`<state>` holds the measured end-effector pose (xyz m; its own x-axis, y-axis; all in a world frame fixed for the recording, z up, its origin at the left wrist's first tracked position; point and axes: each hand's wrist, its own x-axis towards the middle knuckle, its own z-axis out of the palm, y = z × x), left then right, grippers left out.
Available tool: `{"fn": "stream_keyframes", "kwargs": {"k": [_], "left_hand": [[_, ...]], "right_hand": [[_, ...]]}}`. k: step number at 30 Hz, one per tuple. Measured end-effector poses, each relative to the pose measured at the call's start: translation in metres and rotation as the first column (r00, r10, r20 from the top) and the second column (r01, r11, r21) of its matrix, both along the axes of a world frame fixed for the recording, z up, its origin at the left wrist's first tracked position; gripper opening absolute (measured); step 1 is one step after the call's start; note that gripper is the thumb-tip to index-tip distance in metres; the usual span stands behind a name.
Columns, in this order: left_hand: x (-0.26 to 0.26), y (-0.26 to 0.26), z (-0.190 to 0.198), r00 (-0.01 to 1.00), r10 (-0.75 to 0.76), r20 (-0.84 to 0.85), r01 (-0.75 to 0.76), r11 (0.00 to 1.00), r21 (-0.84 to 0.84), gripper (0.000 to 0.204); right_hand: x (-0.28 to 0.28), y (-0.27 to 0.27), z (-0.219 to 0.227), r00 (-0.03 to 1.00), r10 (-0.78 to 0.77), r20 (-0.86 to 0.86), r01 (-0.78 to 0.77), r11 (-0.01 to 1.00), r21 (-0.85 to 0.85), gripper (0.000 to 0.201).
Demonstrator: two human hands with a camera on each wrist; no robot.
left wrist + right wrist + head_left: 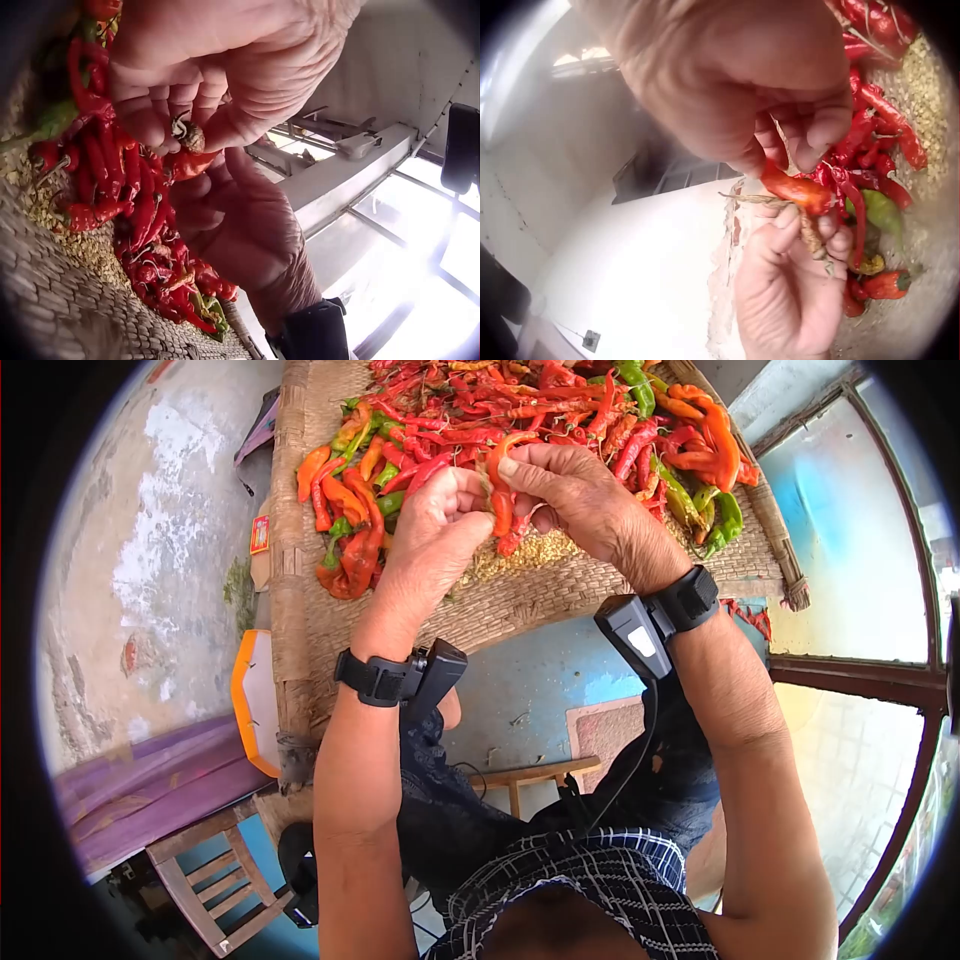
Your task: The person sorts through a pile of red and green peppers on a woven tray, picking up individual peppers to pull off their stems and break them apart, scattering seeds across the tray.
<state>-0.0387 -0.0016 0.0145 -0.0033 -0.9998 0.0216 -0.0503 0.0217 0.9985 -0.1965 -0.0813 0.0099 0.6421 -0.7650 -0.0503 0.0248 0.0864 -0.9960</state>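
Observation:
Close together over the woven mat (480, 610), both hands work at one orange-red chili pepper (502, 495). My right hand (590, 500) pinches this pepper between thumb and fingers. Between the thumb and fingertips of my left hand (435, 535) is a shrivelled brown pepper core (811, 234) with a dry, twisted stem (754, 199). In the left wrist view the core (191, 137) looks knobbly, right against the pepper (187, 165). Behind the hands lies a heap of red chili peppers (470, 410).
Pale yellow seeds (535, 555) are spread on the mat near the hands. Green peppers (725, 520) lie at the heap's right edge. A wooden chair (215, 885) stands at lower left, and a glazed window frame (850, 670) rises on the right.

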Motion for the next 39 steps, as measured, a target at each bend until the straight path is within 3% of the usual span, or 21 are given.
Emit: {"fn": "stream_keyframes", "kwargs": {"k": [5,7,8,9,11,13,14,15,17,22,24,26,28,29,31,32,34,35,37,38,39], "left_hand": [[0.006,-0.002,-0.001,0.993,0.051,0.111,-0.053,0.999,0.01,0.01],[0.008,-0.002,0.002,0.976,0.186,0.113,-0.186,0.983,-0.011,0.01],[0.012,-0.003,0.001,0.975,0.189,0.121,-0.192,0.981,0.018,0.011],[0.012,-0.004,-0.001,0.974,0.191,0.12,-0.194,0.981,0.017,0.011],[0.012,-0.005,-0.003,0.981,0.181,0.065,-0.183,0.983,0.026,0.013],[0.01,-0.006,-0.004,0.982,0.169,0.085,-0.173,0.984,0.041,0.014],[0.008,-0.007,-0.004,0.982,0.159,0.1,-0.165,0.985,0.056,0.015],[0.006,-0.009,-0.005,0.983,0.153,0.1,-0.159,0.986,0.055,0.015],[0.003,-0.01,-0.007,0.983,0.147,0.113,-0.151,0.988,0.027,0.015],[0.003,-0.009,0.0,0.985,0.135,0.104,-0.146,0.983,0.11,0.019],[0.009,-0.007,0.004,0.961,0.247,0.125,-0.257,0.963,0.076,0.02],[0.02,-0.008,0.001,0.938,0.293,0.187,-0.301,0.953,0.019,0.018],[0.031,-0.008,-0.005,0.903,0.318,0.288,-0.316,0.947,-0.052,0.017],[0.034,-0.008,-0.008,0.903,0.318,0.289,-0.316,0.947,-0.055,0.017],[0.036,-0.009,-0.015,0.761,0.288,0.582,-0.252,0.957,-0.143,0.018],[0.035,-0.009,-0.021,0.761,0.285,0.583,-0.25,0.958,-0.142,0.018],[0.027,-0.009,-0.026,0.367,0.41,0.835,0.01,0.896,-0.445,0.027],[0.023,-0.008,-0.025,0.356,0.414,0.838,0.008,0.895,-0.446,0.027],[0.009,-0.009,-0.021,0.14,0.386,0.912,0.021,0.92,-0.392,0.036],[0.006,-0.009,-0.021,0.076,0.261,0.962,-0.037,0.965,-0.259,0.043],[0.007,-0.009,-0.022,0.074,0.263,0.962,-0.04,0.965,-0.261,0.043]], "right_hand": [[-0.005,-0.01,0.002,0.979,-0.004,-0.205,-0.023,0.991,-0.129,0.021],[-0.014,-0.022,0.006,0.978,-0.162,-0.128,0.13,0.966,-0.225,0.021],[-0.022,-0.035,0.007,0.976,-0.169,0.137,0.18,0.981,-0.07,0.022],[-0.021,-0.043,0.011,0.865,-0.335,0.375,0.291,0.942,0.169,0.023],[-0.03,-0.048,0.015,0.792,-0.478,0.38,0.429,0.878,0.211,0.025],[-0.027,-0.037,0.002,0.887,-0.427,0.176,0.417,0.904,0.092,0.028],[-0.024,-0.031,-0.007,0.964,-0.244,0.107,0.252,0.966,-0.062,0.032],[-0.017,-0.016,0.0,0.995,-0.085,-0.051,0.083,0.996,-0.042,0.032],[-0.003,0.006,0.0,0.989,0.057,-0.136,-0.07,0.993,-0.096,0.028],[-0.009,-0.005,-0.002,0.981,0.106,-0.162,-0.117,0.991,-0.063,0.022],[-0.018,-0.015,0.006,0.97,0.083,-0.229,-0.12,0.981,-0.152,0.02],[-0.024,-0.029,0.009,0.991,-0.131,-0.008,0.128,0.98,-0.153,0.03],[-0.023,-0.04,0.009,0.851,-0.481,0.213,0.508,0.856,-0.095,0.025],[-0.023,-0.044,0.007,0.85,-0.48,0.216,0.508,0.856,-0.097,0.025],[-0.025,-0.047,-0.004,0.841,-0.541,0.012,0.462,0.706,-0.536,0.027],[-0.021,-0.045,-0.014,0.863,-0.49,-0.119,0.331,0.728,-0.6,0.027],[-0.006,-0.027,-0.021,0.936,-0.251,-0.247,0.061,0.807,-0.588,0.021],[0.0,-0.011,-0.014,0.946,-0.143,-0.291,-0.036,0.847,-0.531,0.019],[0.011,-0.002,-0.019,0.95,-0.082,-0.3,-0.099,0.834,-0.543,0.018],[0.015,0.0,-0.023,0.947,-0.033,-0.321,-0.158,0.82,-0.55,0.017],[0.017,0.0,-0.024,0.947,-0.031,-0.319,-0.159,0.819,-0.552,0.017]]}}
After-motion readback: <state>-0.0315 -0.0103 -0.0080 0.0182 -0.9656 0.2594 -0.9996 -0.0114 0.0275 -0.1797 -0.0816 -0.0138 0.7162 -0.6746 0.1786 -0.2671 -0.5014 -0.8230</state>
